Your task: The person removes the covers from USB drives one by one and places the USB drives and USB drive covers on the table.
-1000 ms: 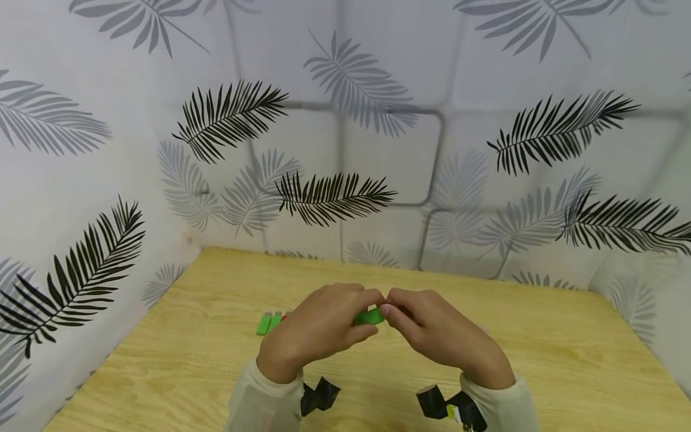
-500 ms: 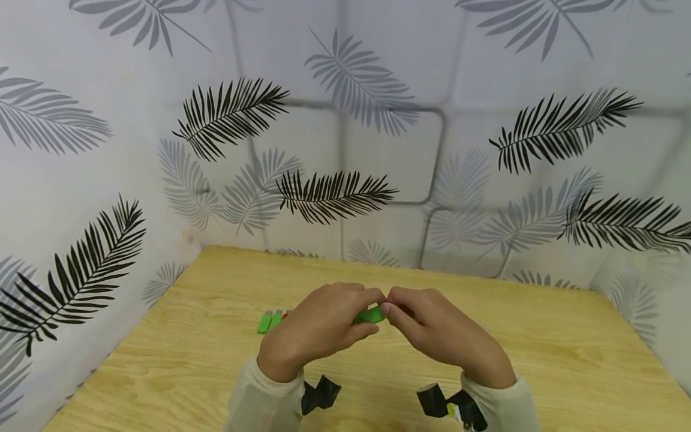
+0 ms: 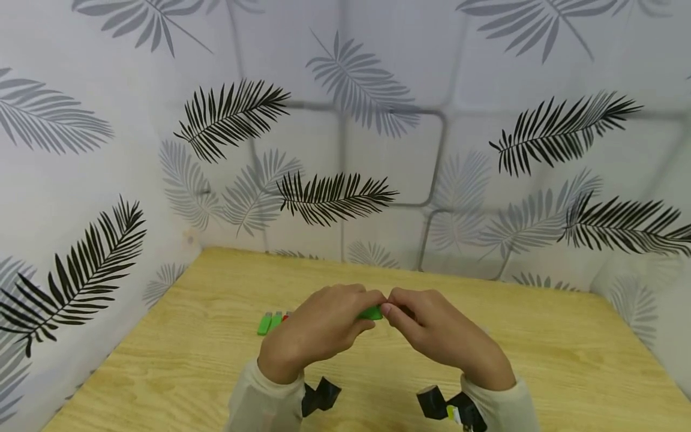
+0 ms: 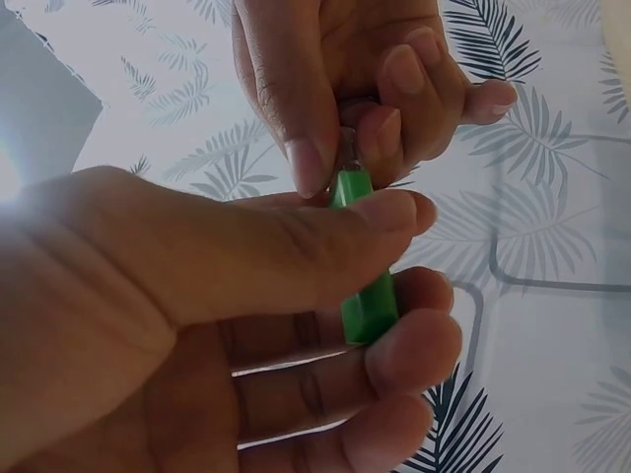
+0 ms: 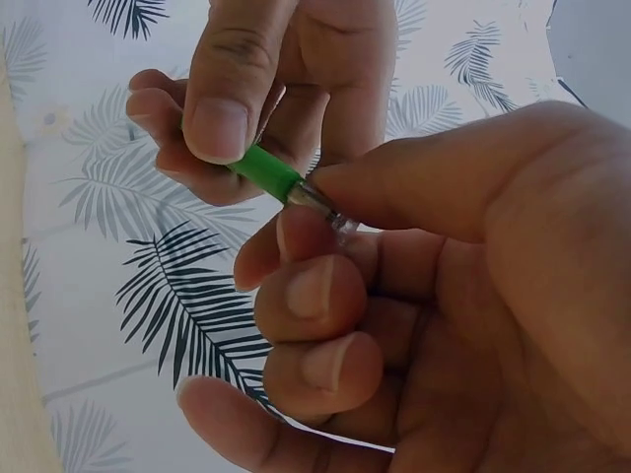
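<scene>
My left hand [image 3: 320, 329] pinches a green USB stick [image 4: 369, 307] between thumb and fingers, above the table in the head view. Thumb and fingertips of my right hand [image 3: 444, 329] grip its metal plug end [image 5: 312, 196], so both hands meet at the stick. At the plug's tip the right wrist view shows a small clear piece [image 5: 345, 228], partly hidden by fingers; whether it is a cap I cannot tell. From above, only a sliver of green shows between the hands.
Left of my left hand, two green USB sticks [image 3: 264, 324] and part of a red one [image 3: 286, 316] lie in a row on the wooden table [image 3: 178, 366]. A leaf-patterned cloth [image 3: 378, 150] stands behind the table. Black wrist mounts [image 3: 432, 402] sit at both cuffs.
The green stick has turned slightly within the grip, and less of it shows from above. My left thumb has come up a little; my right hand stays almost still.
</scene>
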The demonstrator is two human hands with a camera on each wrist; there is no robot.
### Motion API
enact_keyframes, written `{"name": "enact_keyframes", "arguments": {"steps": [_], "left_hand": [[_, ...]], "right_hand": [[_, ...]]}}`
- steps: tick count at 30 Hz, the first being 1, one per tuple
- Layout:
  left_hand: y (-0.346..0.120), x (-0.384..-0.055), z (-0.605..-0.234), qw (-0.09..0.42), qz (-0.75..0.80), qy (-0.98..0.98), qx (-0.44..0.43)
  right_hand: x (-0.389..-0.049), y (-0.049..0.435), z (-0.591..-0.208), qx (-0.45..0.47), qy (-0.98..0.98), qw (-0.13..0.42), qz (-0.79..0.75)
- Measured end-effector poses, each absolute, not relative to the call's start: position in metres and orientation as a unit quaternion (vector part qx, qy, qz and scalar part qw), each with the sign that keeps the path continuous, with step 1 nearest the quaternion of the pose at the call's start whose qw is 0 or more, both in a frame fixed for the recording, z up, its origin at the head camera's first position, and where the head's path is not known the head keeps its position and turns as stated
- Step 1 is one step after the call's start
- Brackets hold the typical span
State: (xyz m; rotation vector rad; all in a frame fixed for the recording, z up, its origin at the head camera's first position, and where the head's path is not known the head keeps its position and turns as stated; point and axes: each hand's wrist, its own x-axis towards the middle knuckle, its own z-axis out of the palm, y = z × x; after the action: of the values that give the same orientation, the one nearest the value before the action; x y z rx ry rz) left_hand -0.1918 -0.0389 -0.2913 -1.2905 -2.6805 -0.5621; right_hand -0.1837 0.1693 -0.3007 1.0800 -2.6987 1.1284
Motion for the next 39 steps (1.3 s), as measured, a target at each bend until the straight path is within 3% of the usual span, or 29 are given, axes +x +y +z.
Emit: {"name": "enact_keyframes", "arguments": {"steps": [39], "left_hand": [[-0.0407, -0.1924, -0.2919, 0.045, -0.198, -0.878, -0.433]], "right_hand": [[-0.1828, 0.1694, -0.3021, 0.344, -0.866, 0.001, 0.363]]}}
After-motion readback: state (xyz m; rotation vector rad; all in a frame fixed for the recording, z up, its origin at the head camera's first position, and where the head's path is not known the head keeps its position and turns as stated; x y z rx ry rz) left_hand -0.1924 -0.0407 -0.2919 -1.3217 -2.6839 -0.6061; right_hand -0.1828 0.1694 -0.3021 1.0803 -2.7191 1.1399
